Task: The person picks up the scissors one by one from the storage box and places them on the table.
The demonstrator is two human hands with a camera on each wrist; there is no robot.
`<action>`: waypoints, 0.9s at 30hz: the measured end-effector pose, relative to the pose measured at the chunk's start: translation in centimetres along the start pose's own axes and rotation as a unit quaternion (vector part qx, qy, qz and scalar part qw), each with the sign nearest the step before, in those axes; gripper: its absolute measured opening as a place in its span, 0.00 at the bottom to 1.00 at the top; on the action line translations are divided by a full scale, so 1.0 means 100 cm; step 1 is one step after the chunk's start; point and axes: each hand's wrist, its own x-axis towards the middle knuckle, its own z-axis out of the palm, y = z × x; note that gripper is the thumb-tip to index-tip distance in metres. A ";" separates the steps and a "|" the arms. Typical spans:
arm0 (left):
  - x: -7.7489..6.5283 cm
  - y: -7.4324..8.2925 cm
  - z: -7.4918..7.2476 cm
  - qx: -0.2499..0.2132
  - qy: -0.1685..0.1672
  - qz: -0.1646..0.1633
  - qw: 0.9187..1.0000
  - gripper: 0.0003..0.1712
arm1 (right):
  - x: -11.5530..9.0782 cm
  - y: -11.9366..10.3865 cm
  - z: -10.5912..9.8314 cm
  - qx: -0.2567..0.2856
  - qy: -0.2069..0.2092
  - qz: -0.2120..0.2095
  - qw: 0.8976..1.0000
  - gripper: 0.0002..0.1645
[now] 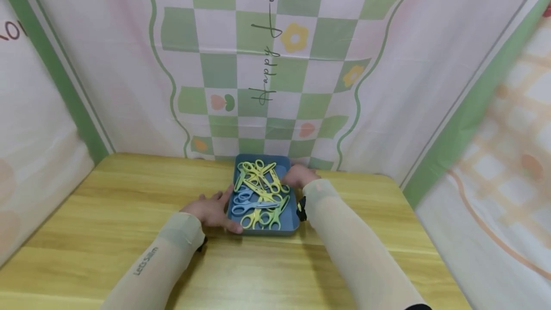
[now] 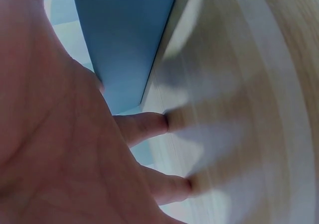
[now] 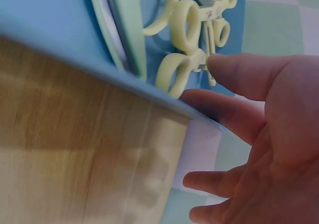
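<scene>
A blue rectangular tray (image 1: 268, 231) holds a pile of small scissors in yellow, blue and green. Blue scissors (image 1: 258, 205) lie across its middle, with green scissors (image 1: 281, 208) at the near right. My left hand (image 1: 211, 211) rests beside the tray's left wall, fingers spread; in the left wrist view two fingertips (image 2: 158, 123) touch the table. At the far right side, my right hand (image 1: 299, 176) reaches over the rim. The right wrist view has its thumb and index finger extended around the handle of yellow scissors (image 3: 190, 64), the other fingers outside the tray.
The tray stands on a wooden table (image 1: 129, 204) near its back edge. Behind it hangs a checked green and white curtain (image 1: 254, 71), with more printed cloth (image 1: 495, 181) at both sides.
</scene>
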 end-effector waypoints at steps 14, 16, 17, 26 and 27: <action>-0.002 0.002 -0.001 0.009 -0.011 -0.001 1.000 0.78 | 0.002 -0.005 0.006 -0.049 -0.010 0.070 0.996 0.25; -0.002 0.002 -0.001 0.007 -0.012 -0.003 1.000 0.78 | 0.001 -0.006 0.005 -0.050 -0.012 0.069 0.996 0.23; -0.002 0.002 -0.001 0.006 -0.012 -0.004 1.000 0.78 | 0.001 -0.007 0.005 -0.049 -0.012 0.067 0.996 0.22; -0.001 0.001 -0.002 0.000 -0.011 -0.009 1.000 0.77 | 0.003 -0.007 0.003 -0.048 -0.021 0.062 0.997 0.21; -0.001 0.001 -0.002 0.000 -0.011 -0.010 1.000 0.77 | 0.003 -0.007 0.003 -0.047 -0.023 0.062 0.997 0.21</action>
